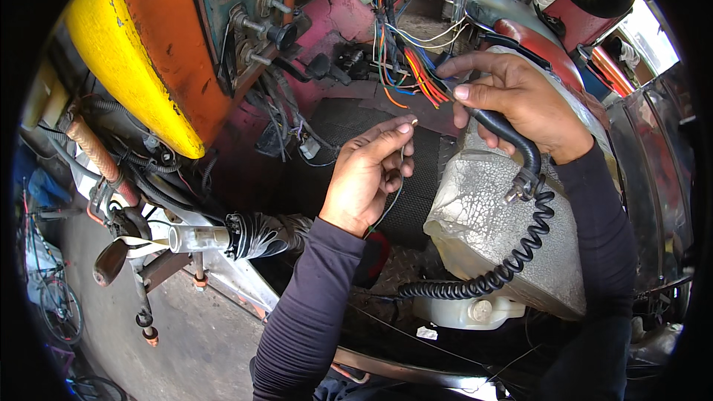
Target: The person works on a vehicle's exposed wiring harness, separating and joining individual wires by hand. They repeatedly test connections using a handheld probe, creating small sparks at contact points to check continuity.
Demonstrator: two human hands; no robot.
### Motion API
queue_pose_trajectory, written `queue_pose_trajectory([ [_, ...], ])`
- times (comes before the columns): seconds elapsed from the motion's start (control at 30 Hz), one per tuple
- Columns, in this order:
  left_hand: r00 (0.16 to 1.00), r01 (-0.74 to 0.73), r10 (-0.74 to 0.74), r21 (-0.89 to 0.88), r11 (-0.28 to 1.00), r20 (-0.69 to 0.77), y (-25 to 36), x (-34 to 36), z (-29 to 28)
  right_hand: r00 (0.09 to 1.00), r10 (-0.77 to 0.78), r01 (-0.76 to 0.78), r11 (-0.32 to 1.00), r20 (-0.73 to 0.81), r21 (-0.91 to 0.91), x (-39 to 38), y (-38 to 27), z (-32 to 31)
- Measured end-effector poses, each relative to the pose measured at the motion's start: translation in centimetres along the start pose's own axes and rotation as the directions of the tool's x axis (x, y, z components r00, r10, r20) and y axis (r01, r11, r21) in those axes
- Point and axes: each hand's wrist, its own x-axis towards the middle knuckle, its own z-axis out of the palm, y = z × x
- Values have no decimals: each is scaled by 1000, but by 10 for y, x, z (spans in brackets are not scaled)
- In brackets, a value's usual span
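wires: orng/red/yel | coil cord: blk | sleeves: dk | panel: yel/orng | cover: gry, crackled

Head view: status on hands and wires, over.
Left hand pinching thin wire. Right hand gripping black hose, orange wires close by. Coiled cord hanging below.

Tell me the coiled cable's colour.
The coiled cable is black, clearest in the head view.

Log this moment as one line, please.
Left hand: pinches thin wire | Right hand: grips black tube | Nearby: orange wires, coiled cord, white container
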Motion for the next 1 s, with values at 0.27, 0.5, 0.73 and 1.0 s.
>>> queue_pose_trajectory([
  [0.27, 999, 6, -7, 17, 1000, 37, -3, 1, 2, 1000, 14, -15, 999, 15, 35, 7, 2, 5],
  [0.5, 998, 12, -12, 5, 1000, 69, -7, 3, 6, 1000, -1, 1, 999, 16, 33, 8, 4, 5],
  [0.73, 995, -50, 66, -214, 976, 71, -17, 29, 23, 996, -47, 44, 998, 79, 45, 8, 7, -3],
  [1.0, 981, -108, 163, -400, 910, 107, -18, 36, 44, 995, -89, 86, 995, 45, 46, 3, 4, -12],
])
